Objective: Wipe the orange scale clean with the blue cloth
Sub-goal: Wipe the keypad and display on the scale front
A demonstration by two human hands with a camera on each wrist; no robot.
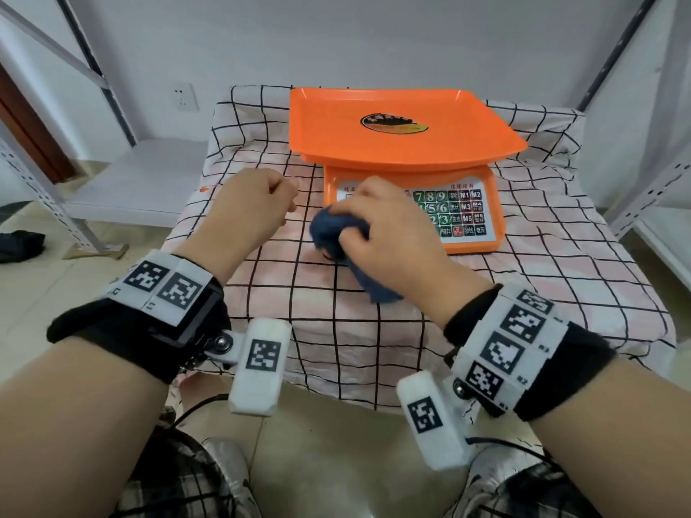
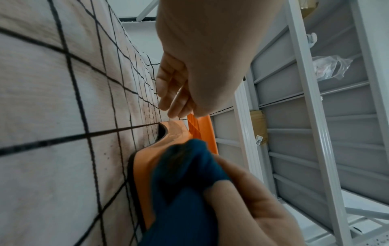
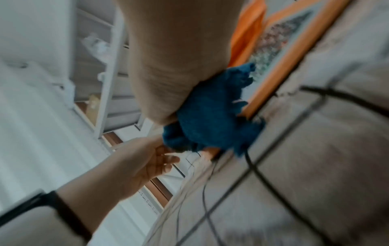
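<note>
The orange scale stands at the back middle of the table, its wide tray above a sloping keypad panel. My right hand grips a bunched blue cloth and presses it on the front left corner of the scale's base; a tail of cloth trails toward me. In the left wrist view the blue cloth covers the orange base. In the right wrist view the cloth bulges under my palm. My left hand hovers left of the scale, fingers loosely curled, holding nothing.
A white sheet with a black grid covers the table. Grey metal racks stand at the left and at the right. A wall socket is behind, and a dark bundle lies on the floor at left.
</note>
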